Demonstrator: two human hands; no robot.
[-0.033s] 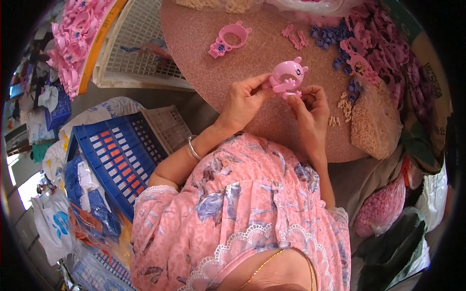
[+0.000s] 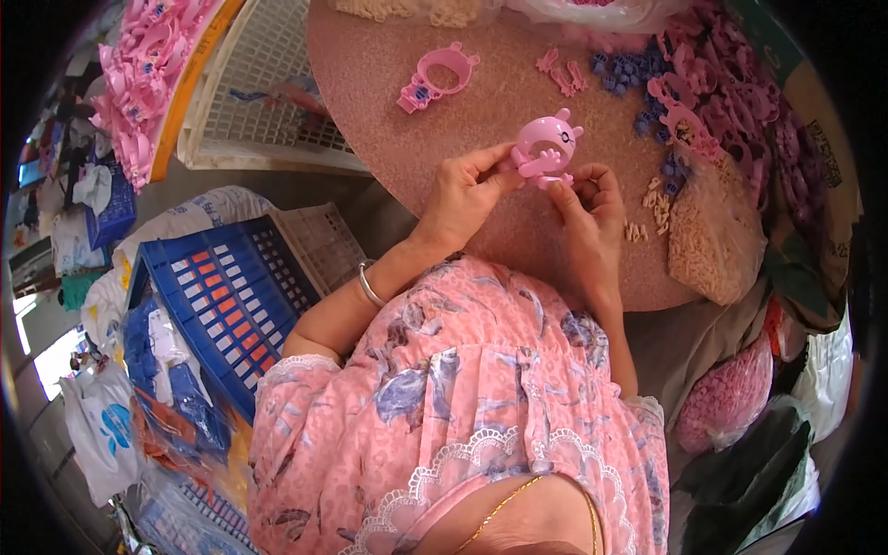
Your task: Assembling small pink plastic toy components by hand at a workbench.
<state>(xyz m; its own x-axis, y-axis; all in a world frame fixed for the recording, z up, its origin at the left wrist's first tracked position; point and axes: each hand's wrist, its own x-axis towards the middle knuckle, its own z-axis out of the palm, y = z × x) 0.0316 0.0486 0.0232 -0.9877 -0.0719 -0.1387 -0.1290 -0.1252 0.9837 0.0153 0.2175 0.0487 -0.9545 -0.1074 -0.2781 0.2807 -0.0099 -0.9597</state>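
Observation:
Between my hands, above the round pinkish table (image 2: 370, 97), is a pink plastic animal-shaped toy part (image 2: 535, 139) with small ears, a printed eye and an opening in its middle. My left hand (image 2: 467, 194) pinches its left side between thumb and fingers. At its lower right, my right hand (image 2: 592, 211) grips a small foot-like end with thumb and fingertips. Farther off lies a pink ring-shaped part (image 2: 446, 69) with little ears and a blue piece set in its base. Some small pink limb-like pieces (image 2: 561, 72) rest to the right of it.
Blue small parts (image 2: 624, 72) and a heap of pink parts (image 2: 694, 74) cover the table's far right. A clear bag of beige pieces (image 2: 712, 231) sits at the right edge. White and blue crates (image 2: 208, 314) stand to my left, beside a pink-filled container (image 2: 153, 83).
The pink toy part has tilted very slightly in my fingers. Both hands keep nearly the same place and grip.

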